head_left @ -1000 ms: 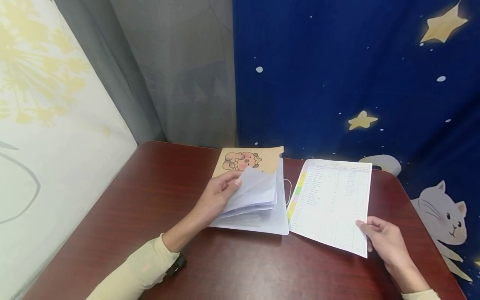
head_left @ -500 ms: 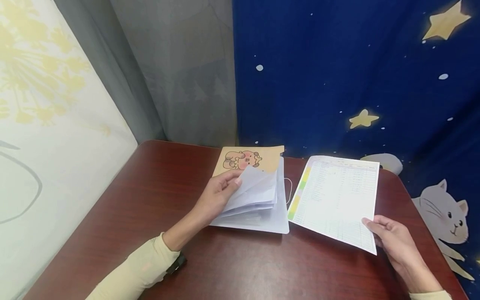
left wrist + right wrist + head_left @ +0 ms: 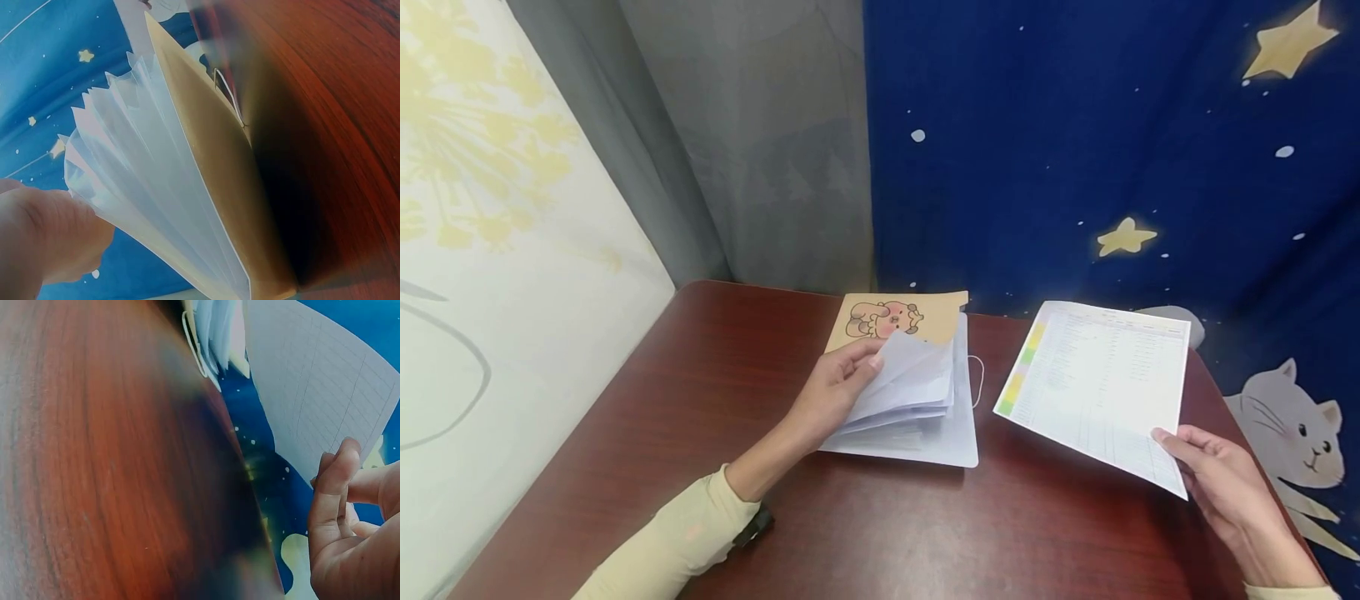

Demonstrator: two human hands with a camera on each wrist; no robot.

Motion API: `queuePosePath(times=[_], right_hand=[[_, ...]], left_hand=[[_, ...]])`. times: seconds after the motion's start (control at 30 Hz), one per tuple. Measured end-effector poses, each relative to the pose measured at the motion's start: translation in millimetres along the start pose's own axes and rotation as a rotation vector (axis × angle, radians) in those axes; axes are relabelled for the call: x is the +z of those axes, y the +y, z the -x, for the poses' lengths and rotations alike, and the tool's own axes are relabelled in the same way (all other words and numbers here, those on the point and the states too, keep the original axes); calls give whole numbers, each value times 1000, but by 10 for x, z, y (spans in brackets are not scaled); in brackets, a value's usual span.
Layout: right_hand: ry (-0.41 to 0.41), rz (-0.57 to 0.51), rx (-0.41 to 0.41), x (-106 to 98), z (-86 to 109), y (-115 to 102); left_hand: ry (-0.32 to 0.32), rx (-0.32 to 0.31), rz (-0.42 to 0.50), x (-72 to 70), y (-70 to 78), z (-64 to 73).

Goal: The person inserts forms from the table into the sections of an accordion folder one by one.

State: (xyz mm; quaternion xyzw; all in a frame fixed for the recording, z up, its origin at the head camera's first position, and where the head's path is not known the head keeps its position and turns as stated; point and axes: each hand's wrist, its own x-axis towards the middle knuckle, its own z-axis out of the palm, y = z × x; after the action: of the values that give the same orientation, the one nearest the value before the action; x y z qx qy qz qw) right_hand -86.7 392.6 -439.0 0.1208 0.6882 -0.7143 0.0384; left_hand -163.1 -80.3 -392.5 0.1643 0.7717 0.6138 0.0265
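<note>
A notebook-sized document file (image 3: pixel 936 310) with a tan cover and a printed cartoon animal lies on the table, opened up. My left hand (image 3: pixel 831 390) pinches the upper edge of its whitish leaves, thumb in front. In the left wrist view the translucent sleeves (image 3: pixel 156 137) fan out above the tan cover (image 3: pixel 219 144), with the left fingers (image 3: pixel 69 231) at their outer edge. To the right, my right hand (image 3: pixel 1225 475) holds a printed table sheet (image 3: pixel 1097 383) by its lower right corner. Yellow and green blocks run down the sheet's left edge, which is apart from the file.
A white elastic loop (image 3: pixel 977 382) sticks out from the file's right side. The reddish-brown table (image 3: pixel 880 533) ends at the back against a grey curtain (image 3: pixel 775 167) and a blue star-patterned curtain (image 3: pixel 1000 167). A patterned white surface (image 3: pixel 512 333) borders its left side.
My right hand has moved the printed sheet to the right and slightly up, widening its gap from the file. My left hand has kept its hold in place.
</note>
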Motion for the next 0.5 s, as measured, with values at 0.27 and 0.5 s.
queuePosePath(times=[0.27, 0.5], right_hand=[[-28, 0, 0, 84, 16, -75], [-51, -28, 24, 181, 32, -155]], left_hand=[[-1, 10, 1, -12, -7, -6], [-2, 13, 5, -25, 2, -2]])
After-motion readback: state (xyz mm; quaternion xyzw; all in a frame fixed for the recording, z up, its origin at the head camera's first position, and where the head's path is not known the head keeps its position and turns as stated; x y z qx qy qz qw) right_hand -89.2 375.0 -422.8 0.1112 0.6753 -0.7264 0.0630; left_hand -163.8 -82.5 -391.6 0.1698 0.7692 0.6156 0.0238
